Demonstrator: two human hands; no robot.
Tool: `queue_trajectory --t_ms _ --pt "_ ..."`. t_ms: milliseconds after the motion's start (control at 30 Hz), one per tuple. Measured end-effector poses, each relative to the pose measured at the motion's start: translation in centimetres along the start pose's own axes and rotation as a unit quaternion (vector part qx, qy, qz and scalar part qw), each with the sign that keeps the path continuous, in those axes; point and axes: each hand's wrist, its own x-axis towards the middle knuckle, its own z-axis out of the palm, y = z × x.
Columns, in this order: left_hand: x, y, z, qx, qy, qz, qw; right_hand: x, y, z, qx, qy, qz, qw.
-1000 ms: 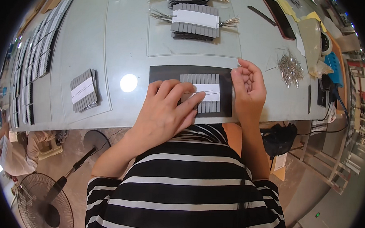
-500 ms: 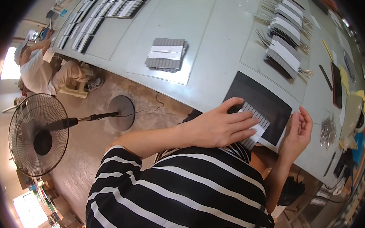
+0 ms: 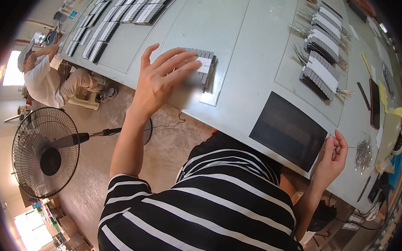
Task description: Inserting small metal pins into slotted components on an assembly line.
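My left hand [image 3: 160,78] is stretched over a stack of grey ribbed pieces with a white band [image 3: 206,65], its fingers apart. The fingers cover the left part of that stack, so any contact is hard to judge. A black rectangular mat [image 3: 289,130] lies bare near the table's front edge. Beside the mat's right edge rests my right hand [image 3: 332,157], fingers curled in and thumb drawn against them. Whether something thin is pinched there is hidden.
Grey banded bundles with wire ends [image 3: 322,70] line the right of the table [image 3: 241,50]. A heap of thin metal pins [image 3: 364,154] lies right of my right hand. Many banded stacks [image 3: 143,6] fill the far left. A standing fan [image 3: 45,153] and a seated person [image 3: 46,79] are at left.
My left hand has moved left and away from the mat to the banded stack. The grey banded piece that lay under it on the mat is gone from there. My right hand stays beside the mat.
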Motion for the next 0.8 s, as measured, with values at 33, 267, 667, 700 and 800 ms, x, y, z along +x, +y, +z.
queue_trajectory --t_ms 33,267,667,700,800 --pt "-0.1 -0.2 -0.1 -0.011 -0.025 0.002 1.0 0.0 -0.1 0.0 -0.002 0.001 0.001 1.0" --pt "0.4 -1.3 -1.4 -0.143 -0.143 -0.013 0.979 -0.3 -0.4 0.0 -0.019 0.006 0.001 1.0" --pt "12.6 5.4 2.5 -0.145 -0.047 0.167 0.974 0.4 -1.8 0.1 -0.053 -0.056 0.041 0.996" --pt "14.0 6.1 3.4 -0.152 -0.024 0.174 0.973 0.5 -1.8 0.2 -0.063 -0.065 0.042 0.995" --pt "17.5 7.4 6.1 -0.13 -0.006 0.192 0.973 0.4 -2.0 0.1 -0.081 -0.067 0.039 0.994"
